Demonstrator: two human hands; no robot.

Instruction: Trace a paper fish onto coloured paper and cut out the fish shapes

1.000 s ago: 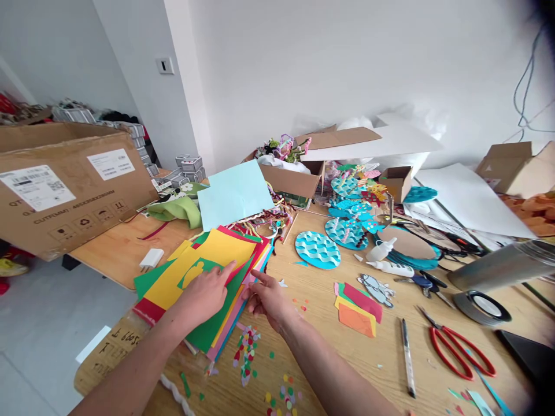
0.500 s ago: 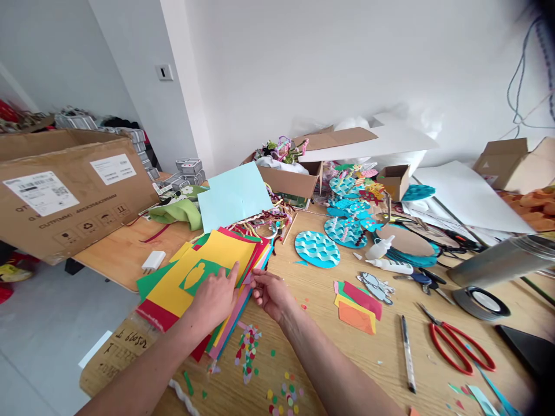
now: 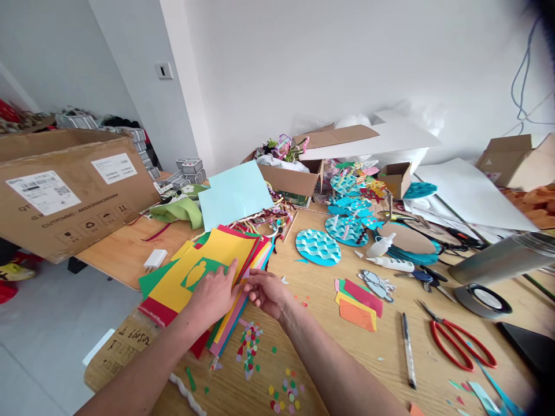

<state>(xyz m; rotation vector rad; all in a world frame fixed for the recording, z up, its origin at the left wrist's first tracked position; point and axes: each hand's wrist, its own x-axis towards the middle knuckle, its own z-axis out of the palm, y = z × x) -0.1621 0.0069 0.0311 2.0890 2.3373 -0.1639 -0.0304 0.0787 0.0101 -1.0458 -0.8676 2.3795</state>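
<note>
Writing: large brown corrugated-cardboard carton (image 3: pixel 87 222), left, printed "CUTF(MM)" ahead of a run of figures ending "MM", above a row of handling symbols that includes an umbrella. Two white rectangular paper labels (image 3: pixel 44 193) on its side, print too small to read. Brown surface (image 3: pixel 113 361) at the near left corner of the table (image 3: pixel 321 312), bearing black handwriting, mostly illegible.

Principal item: fanned stack of coloured paper sheets (image 3: pixel 236 241), lying on the table before me, under and between my hands. Uppermost, a yellow sheet; red, green, pink and blue edges show below it, chiefly along the right side. On the yellow, a green paper patch (image 3: pixel 212 267) with a yellow rounded figure inside; whether cut out or laid on, I cannot tell.

Hands: my left hand (image 3: pixel 213 293) lies palm down across the stack, its grip loose, index finger extended towards the far right corner. My right hand (image 3: pixel 267 293) comes in at the stack's right edge, fingers curled, thumb close to the index finger; whether that grip pinches a sheet, I cannot tell.

Nearby: scattered multicoloured paper dots (image 3: pixel 250 348); blue oval piece with pale wavy strips (image 3: pixel 318 248); small pile of coloured paper rectangles (image 3: pixel 356 314); red-handled metal scissors (image 3: pixel 441 323).
</note>
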